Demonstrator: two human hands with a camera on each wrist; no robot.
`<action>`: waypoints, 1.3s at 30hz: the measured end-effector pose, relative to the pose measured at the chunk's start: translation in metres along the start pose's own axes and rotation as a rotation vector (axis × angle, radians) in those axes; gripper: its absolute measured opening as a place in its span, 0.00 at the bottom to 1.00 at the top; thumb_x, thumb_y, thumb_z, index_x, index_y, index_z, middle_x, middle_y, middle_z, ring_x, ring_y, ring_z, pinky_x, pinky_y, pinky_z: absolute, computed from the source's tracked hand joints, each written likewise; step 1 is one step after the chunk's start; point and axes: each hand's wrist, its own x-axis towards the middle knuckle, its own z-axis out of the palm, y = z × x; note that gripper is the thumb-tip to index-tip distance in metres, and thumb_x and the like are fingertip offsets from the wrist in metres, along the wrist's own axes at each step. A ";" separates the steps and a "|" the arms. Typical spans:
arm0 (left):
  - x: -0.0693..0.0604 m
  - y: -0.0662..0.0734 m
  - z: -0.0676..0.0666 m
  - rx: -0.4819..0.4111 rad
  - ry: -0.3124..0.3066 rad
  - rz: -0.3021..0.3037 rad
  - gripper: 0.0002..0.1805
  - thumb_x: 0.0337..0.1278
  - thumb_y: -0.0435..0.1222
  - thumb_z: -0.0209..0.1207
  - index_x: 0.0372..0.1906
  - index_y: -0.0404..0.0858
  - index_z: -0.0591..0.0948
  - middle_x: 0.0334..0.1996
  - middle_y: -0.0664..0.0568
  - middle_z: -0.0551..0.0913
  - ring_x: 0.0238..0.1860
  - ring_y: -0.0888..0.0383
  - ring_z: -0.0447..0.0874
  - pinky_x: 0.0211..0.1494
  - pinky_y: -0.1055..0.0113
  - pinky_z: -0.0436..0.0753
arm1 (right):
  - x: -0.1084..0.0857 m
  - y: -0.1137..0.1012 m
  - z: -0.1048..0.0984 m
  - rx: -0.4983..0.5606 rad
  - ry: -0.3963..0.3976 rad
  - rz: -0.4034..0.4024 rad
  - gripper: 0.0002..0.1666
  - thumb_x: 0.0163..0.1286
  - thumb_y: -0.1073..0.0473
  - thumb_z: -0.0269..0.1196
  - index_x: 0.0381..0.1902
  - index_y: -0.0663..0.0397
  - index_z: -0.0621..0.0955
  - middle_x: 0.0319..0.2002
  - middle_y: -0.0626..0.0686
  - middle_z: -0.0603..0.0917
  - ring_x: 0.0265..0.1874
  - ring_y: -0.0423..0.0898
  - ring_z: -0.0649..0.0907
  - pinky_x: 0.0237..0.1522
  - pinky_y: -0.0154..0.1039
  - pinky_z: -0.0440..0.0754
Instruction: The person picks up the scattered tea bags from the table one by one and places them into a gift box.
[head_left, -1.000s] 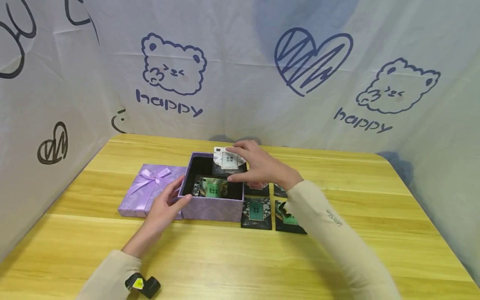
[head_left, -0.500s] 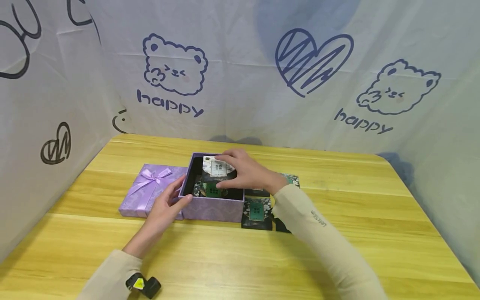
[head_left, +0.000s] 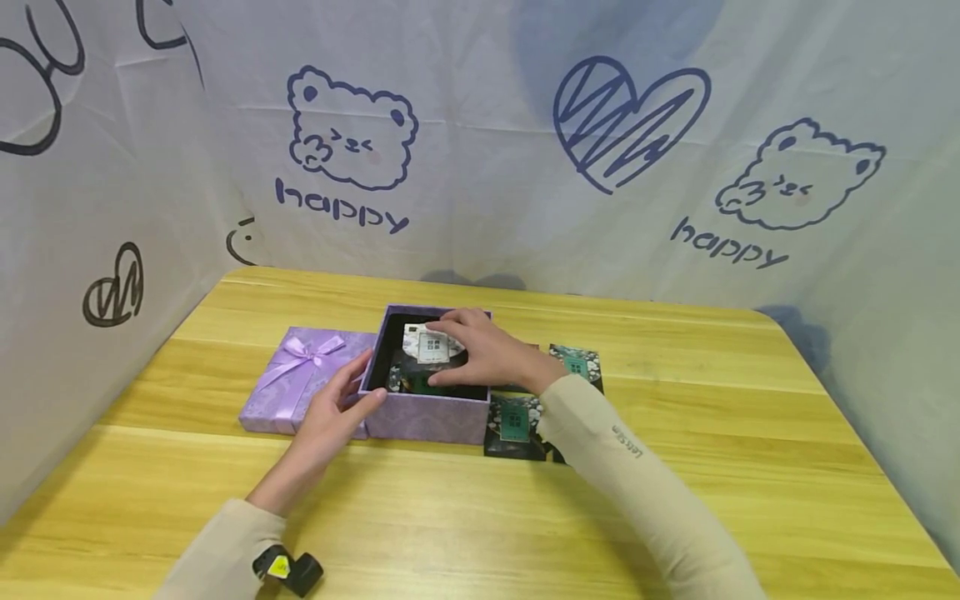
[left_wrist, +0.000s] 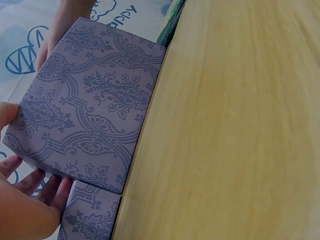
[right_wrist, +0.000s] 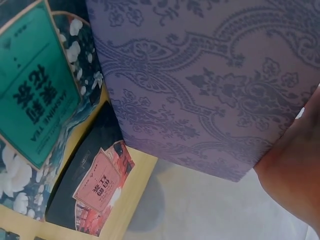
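Observation:
An uncovered purple patterned gift box (head_left: 427,419) with a dark inside stands on the table. My left hand (head_left: 330,417) grips its left front corner, thumb at the front rim and fingers along the left wall, as the left wrist view (left_wrist: 30,210) also shows. Inside the box, my right hand (head_left: 491,354) holds a white-and-black tea packet (head_left: 432,346) between thumb and fingers. A green-labelled tea packet (head_left: 420,383) lies lower in the box, mostly covered. In the right wrist view, the box wall (right_wrist: 200,90) hides the held packet.
The purple lid (head_left: 307,367) with a ribbon bow lies against the box's left side. Right of the box lie several tea packets, among them a jasmine tea packet (head_left: 514,425) and a red-labelled one (right_wrist: 100,182). My right forearm partly covers them. A printed cloth (head_left: 480,208) hangs behind the table.
My right hand has moved left and down, bringing the white-and-black tea packet from above the box's back right corner into the box. The left hand has stayed at the corner.

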 end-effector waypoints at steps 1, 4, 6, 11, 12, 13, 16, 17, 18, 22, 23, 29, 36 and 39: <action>0.000 0.000 0.000 0.002 0.001 0.003 0.35 0.67 0.35 0.57 0.74 0.37 0.58 0.68 0.33 0.64 0.63 0.40 0.68 0.62 0.56 0.68 | 0.000 0.000 0.000 -0.013 -0.001 0.002 0.47 0.62 0.39 0.65 0.74 0.46 0.62 0.70 0.57 0.61 0.69 0.54 0.59 0.65 0.55 0.62; 0.001 -0.001 0.000 0.005 0.003 0.013 0.34 0.67 0.34 0.57 0.74 0.36 0.58 0.68 0.33 0.64 0.63 0.39 0.68 0.62 0.56 0.68 | 0.000 -0.001 0.002 -0.071 0.001 -0.004 0.47 0.63 0.38 0.65 0.74 0.47 0.63 0.69 0.58 0.62 0.68 0.54 0.60 0.64 0.54 0.63; 0.001 -0.001 0.001 0.004 0.004 0.021 0.34 0.67 0.33 0.57 0.74 0.35 0.58 0.67 0.33 0.65 0.63 0.39 0.68 0.62 0.57 0.69 | 0.000 -0.001 0.004 -0.119 0.005 -0.011 0.47 0.62 0.38 0.65 0.74 0.47 0.63 0.69 0.58 0.63 0.68 0.54 0.61 0.64 0.53 0.63; 0.001 0.000 0.001 -0.002 0.003 0.026 0.34 0.67 0.33 0.57 0.74 0.35 0.58 0.67 0.33 0.65 0.63 0.39 0.68 0.62 0.56 0.69 | 0.001 0.000 0.007 -0.200 0.021 -0.021 0.47 0.62 0.36 0.65 0.73 0.46 0.64 0.68 0.57 0.65 0.67 0.54 0.62 0.65 0.52 0.63; 0.001 -0.001 0.001 -0.001 0.002 0.025 0.34 0.67 0.33 0.57 0.74 0.35 0.58 0.68 0.33 0.64 0.64 0.39 0.67 0.62 0.55 0.68 | 0.001 -0.001 0.007 -0.210 0.021 -0.020 0.47 0.62 0.36 0.65 0.73 0.46 0.64 0.68 0.56 0.65 0.67 0.54 0.62 0.65 0.52 0.62; 0.001 -0.001 0.001 -0.002 0.001 0.022 0.34 0.67 0.33 0.57 0.74 0.35 0.58 0.68 0.33 0.64 0.64 0.39 0.67 0.62 0.53 0.68 | 0.001 -0.001 0.007 -0.220 0.019 -0.021 0.47 0.61 0.36 0.65 0.73 0.46 0.64 0.68 0.57 0.65 0.67 0.54 0.62 0.65 0.52 0.62; 0.001 -0.001 0.002 -0.002 -0.001 0.019 0.35 0.67 0.33 0.57 0.74 0.36 0.58 0.68 0.33 0.64 0.64 0.39 0.67 0.62 0.52 0.67 | 0.000 -0.002 0.007 -0.238 0.013 -0.020 0.47 0.61 0.37 0.66 0.73 0.47 0.64 0.68 0.57 0.65 0.67 0.54 0.62 0.66 0.52 0.61; 0.001 -0.001 0.002 -0.002 -0.002 0.017 0.35 0.67 0.33 0.57 0.74 0.36 0.58 0.68 0.33 0.64 0.64 0.39 0.67 0.62 0.52 0.67 | 0.000 -0.003 0.007 -0.240 0.012 -0.019 0.47 0.61 0.38 0.67 0.73 0.47 0.64 0.68 0.57 0.65 0.67 0.54 0.62 0.66 0.52 0.61; 0.002 -0.001 0.002 -0.001 0.000 0.016 0.35 0.67 0.33 0.57 0.74 0.36 0.58 0.68 0.33 0.64 0.64 0.39 0.67 0.62 0.52 0.68 | 0.000 -0.003 0.007 -0.243 0.011 -0.020 0.47 0.61 0.38 0.67 0.73 0.47 0.64 0.69 0.57 0.64 0.67 0.54 0.62 0.66 0.53 0.61; 0.002 -0.001 0.002 0.002 -0.001 0.018 0.35 0.67 0.33 0.56 0.74 0.35 0.58 0.67 0.32 0.64 0.64 0.38 0.67 0.62 0.51 0.68 | -0.001 -0.002 0.008 -0.249 0.011 -0.018 0.46 0.62 0.38 0.66 0.73 0.47 0.64 0.69 0.57 0.64 0.68 0.54 0.61 0.66 0.53 0.60; 0.002 -0.002 0.003 0.003 -0.001 0.018 0.35 0.67 0.33 0.56 0.74 0.35 0.57 0.68 0.33 0.64 0.64 0.38 0.67 0.62 0.51 0.68 | -0.001 -0.002 0.008 -0.249 0.012 -0.018 0.46 0.62 0.38 0.66 0.72 0.47 0.65 0.69 0.57 0.64 0.68 0.54 0.61 0.66 0.53 0.60; 0.001 -0.003 0.003 0.006 0.002 0.021 0.35 0.67 0.34 0.57 0.74 0.36 0.58 0.68 0.33 0.64 0.64 0.38 0.67 0.61 0.55 0.69 | -0.003 -0.001 0.008 -0.172 0.024 -0.015 0.42 0.64 0.40 0.65 0.72 0.48 0.66 0.69 0.56 0.64 0.68 0.54 0.61 0.66 0.54 0.59; 0.000 -0.002 0.002 0.002 0.012 0.007 0.35 0.67 0.34 0.57 0.74 0.36 0.58 0.67 0.33 0.65 0.63 0.39 0.67 0.59 0.63 0.71 | -0.011 -0.002 0.001 0.015 0.045 0.003 0.39 0.67 0.45 0.64 0.72 0.50 0.66 0.70 0.55 0.63 0.69 0.53 0.62 0.66 0.52 0.62; 0.000 -0.002 0.001 0.000 0.015 0.013 0.35 0.67 0.34 0.57 0.74 0.36 0.58 0.67 0.33 0.65 0.63 0.40 0.67 0.55 0.72 0.71 | -0.017 -0.003 -0.003 0.027 0.060 0.000 0.39 0.67 0.44 0.64 0.71 0.50 0.67 0.70 0.55 0.64 0.69 0.53 0.63 0.66 0.52 0.63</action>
